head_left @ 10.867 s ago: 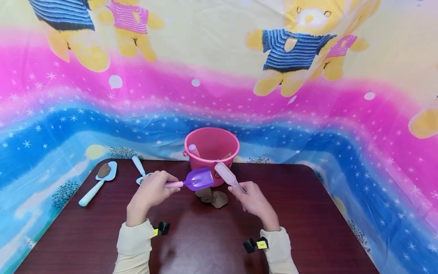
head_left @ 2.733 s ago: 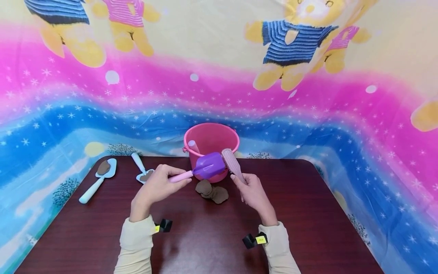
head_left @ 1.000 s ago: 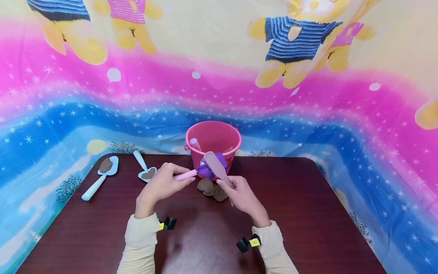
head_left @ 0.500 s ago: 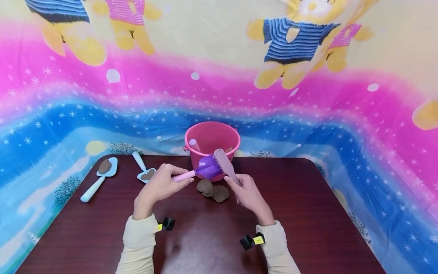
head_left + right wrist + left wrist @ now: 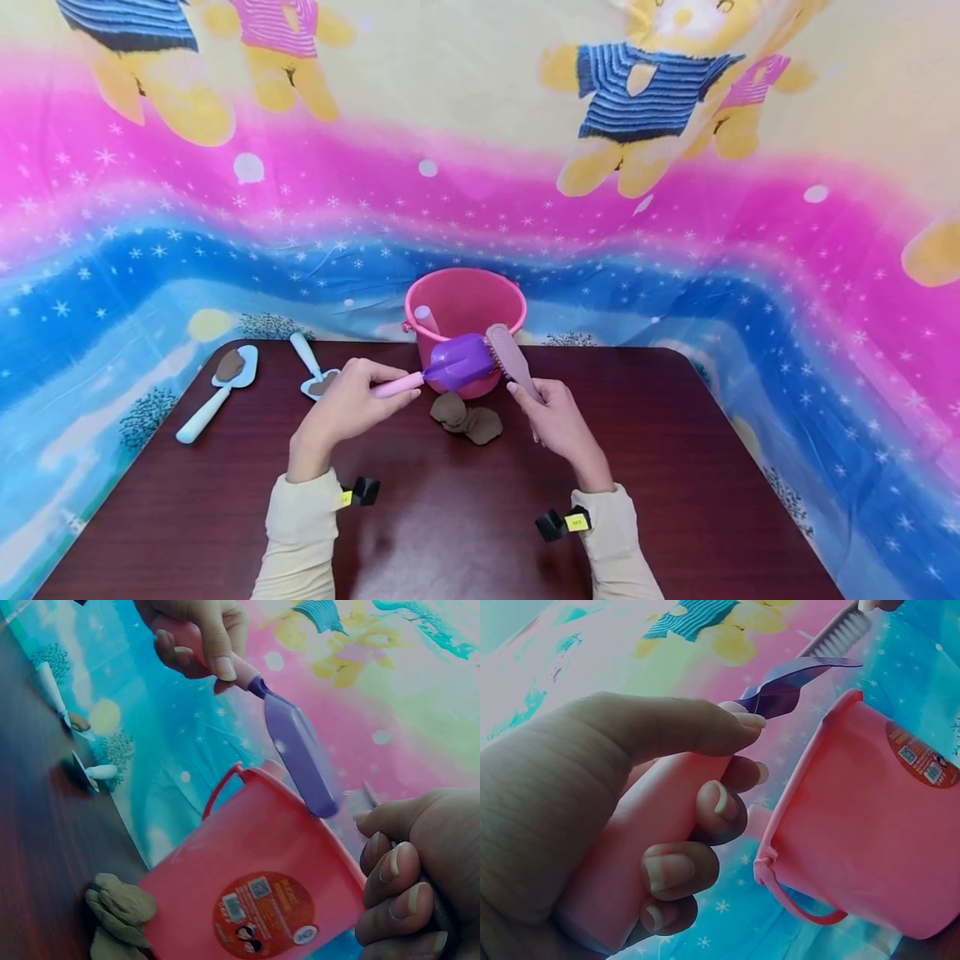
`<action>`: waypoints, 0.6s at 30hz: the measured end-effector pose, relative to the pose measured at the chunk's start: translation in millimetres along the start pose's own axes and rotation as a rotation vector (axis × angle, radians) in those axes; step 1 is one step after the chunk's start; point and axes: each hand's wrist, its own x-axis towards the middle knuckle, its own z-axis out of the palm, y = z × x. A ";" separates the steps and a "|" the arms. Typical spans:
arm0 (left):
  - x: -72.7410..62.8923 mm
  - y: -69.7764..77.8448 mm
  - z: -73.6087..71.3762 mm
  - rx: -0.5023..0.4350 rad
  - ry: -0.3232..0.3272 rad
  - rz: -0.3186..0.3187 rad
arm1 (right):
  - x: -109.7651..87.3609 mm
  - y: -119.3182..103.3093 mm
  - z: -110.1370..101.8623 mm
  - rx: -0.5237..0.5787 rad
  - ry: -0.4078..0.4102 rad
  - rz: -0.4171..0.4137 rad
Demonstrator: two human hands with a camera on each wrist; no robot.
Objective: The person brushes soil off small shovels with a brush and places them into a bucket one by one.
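Observation:
My left hand (image 5: 348, 412) grips the pink handle of a toy shovel (image 5: 461, 362), its purple blade raised in front of the bucket and pointing right. In the left wrist view the thumb lies along the shovel's handle (image 5: 649, 825) with the fingers curled round it. My right hand (image 5: 558, 425) holds a mauve brush (image 5: 512, 357) by its handle, the bristles at the tip edge of the blade. Pale bristles of the brush (image 5: 844, 637) show in the left wrist view. The pink bucket (image 5: 480, 292) stands right behind both tools, with a light pink handle (image 5: 425, 318) poking up inside.
Brown lumps of clay or moulded sand (image 5: 465, 418) lie on the dark table (image 5: 480, 517) before the bucket. At the left are a pale blue shovel (image 5: 213, 408) and a smaller heart-shaped one (image 5: 307, 358), each bearing a brown lump. A printed cloth (image 5: 450, 208) hangs behind.
The brush has slid right across the purple blade to its tip edge over the last second. Compared with the oldest frame, the blade is turned over and both tools are closer together.

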 end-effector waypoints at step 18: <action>8.8 0.0 11.9 0.079 0.205 0.080 | -4.6 18.3 -38.5 -0.150 0.002 0.104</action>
